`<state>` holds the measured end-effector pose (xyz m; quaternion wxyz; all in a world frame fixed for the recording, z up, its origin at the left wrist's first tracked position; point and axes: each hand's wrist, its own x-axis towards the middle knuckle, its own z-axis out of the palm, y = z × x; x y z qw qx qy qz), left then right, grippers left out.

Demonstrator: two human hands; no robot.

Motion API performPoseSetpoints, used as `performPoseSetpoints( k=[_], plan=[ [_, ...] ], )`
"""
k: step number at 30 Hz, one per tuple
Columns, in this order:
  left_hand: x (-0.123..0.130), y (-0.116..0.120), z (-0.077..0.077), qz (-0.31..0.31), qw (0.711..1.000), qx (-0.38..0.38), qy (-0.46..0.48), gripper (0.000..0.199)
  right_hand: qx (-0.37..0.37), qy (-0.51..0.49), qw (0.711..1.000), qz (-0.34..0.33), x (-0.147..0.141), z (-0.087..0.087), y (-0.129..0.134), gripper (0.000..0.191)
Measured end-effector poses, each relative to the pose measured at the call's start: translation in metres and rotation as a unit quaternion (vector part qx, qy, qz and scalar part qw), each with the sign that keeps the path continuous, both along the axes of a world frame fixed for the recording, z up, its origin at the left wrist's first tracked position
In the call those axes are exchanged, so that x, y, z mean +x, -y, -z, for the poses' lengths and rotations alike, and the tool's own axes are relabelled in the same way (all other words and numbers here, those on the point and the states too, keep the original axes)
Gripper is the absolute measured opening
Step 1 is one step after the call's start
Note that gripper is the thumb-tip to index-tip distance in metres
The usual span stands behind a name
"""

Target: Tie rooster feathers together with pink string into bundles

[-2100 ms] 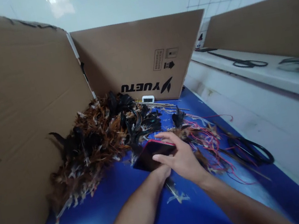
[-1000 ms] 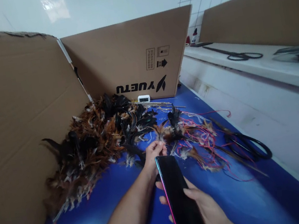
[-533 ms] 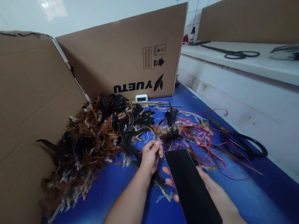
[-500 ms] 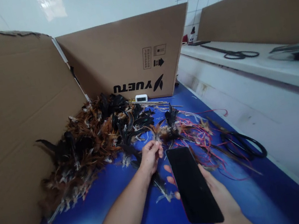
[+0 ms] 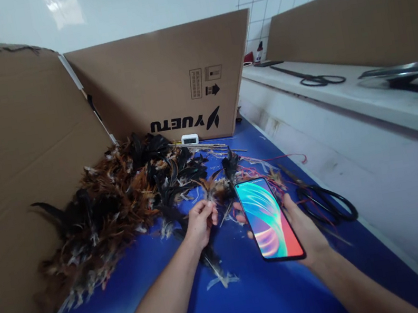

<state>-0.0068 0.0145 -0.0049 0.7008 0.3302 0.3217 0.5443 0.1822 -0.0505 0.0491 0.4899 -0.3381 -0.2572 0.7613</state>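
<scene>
A smartphone (image 5: 270,221) with a lit, colourful screen lies in my right hand (image 5: 303,221), whose fingers wrap round its left edge. To its left, my left hand (image 5: 201,220) is closed in a pinch on a small bunch of brown feathers (image 5: 209,186), which fans out above the fingertips. Below that hand a dark feather bundle (image 5: 213,262) with a pale tied end lies on the blue table (image 5: 257,303). A black-feathered bunch (image 5: 230,163) rises just behind the phone, beside pink strings (image 5: 251,170) that the phone partly covers.
A large heap of brown and black feathers (image 5: 119,193) fills the left side. Cardboard panels (image 5: 121,85) stand behind and to the left. Black-handled scissors (image 5: 327,203) lie at the right edge, and a small white digital display (image 5: 189,139) sits at the back. More scissors (image 5: 320,79) rest on the ledge.
The phone's screen has gone from black to lit. My right hand has moved the phone up and slightly farther away. My left hand keeps its pinch; the view has shifted slightly.
</scene>
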Motion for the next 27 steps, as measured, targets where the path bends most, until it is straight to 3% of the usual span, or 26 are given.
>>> performPoseSetpoints(
  k=[9, 27],
  plan=[
    [0.001, 0.001, 0.0, 0.007, 1.0, 0.001, -0.009, 0.024, -0.001, -0.026, 0.999, -0.042, 0.005, 0.014, -0.009, 0.071],
    [0.001, 0.002, -0.003, 0.008, 0.999, -0.001, -0.037, 0.022, -0.018, -0.096, 0.991, -0.093, 0.005, 0.019, -0.003, 0.071]
  ],
)
